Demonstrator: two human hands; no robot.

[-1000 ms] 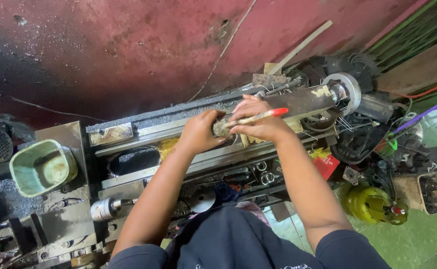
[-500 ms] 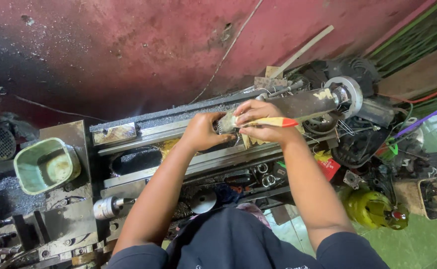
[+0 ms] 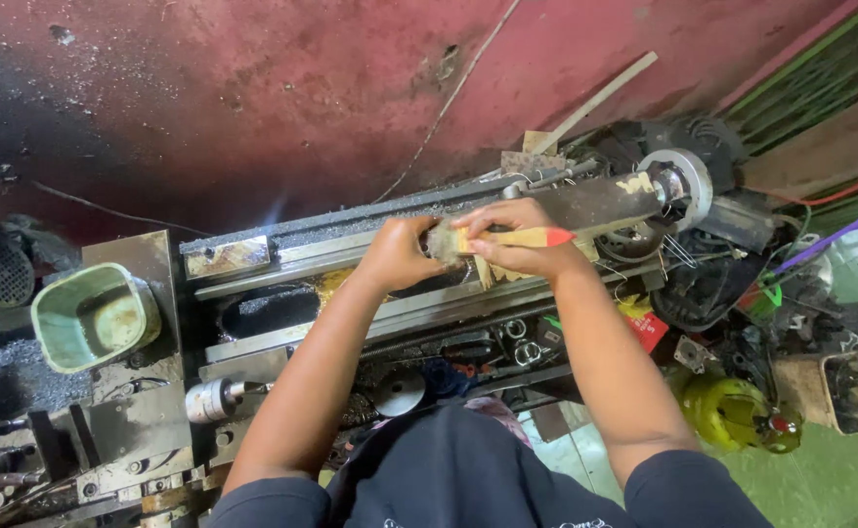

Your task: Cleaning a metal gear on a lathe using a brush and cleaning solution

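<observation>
Right hand (image 3: 519, 240) closed around paintbrush (image 3: 507, 239), wooden handle with red tip, held over lathe bed (image 3: 351, 249). Left hand (image 3: 400, 256) closed on the brush's bristles (image 3: 441, 241). Green plastic container (image 3: 92, 318) well apart at left.

The brush (image 3: 507, 238) has a pale wooden handle with a red tip. The machine bed (image 3: 351, 264) is grey and dark with grime. At left sits a pale green tub (image 3: 92, 318); the wall (image 3: 351, 88) is dull red, a yellow-green can (image 3: 732, 411) near right.
</observation>
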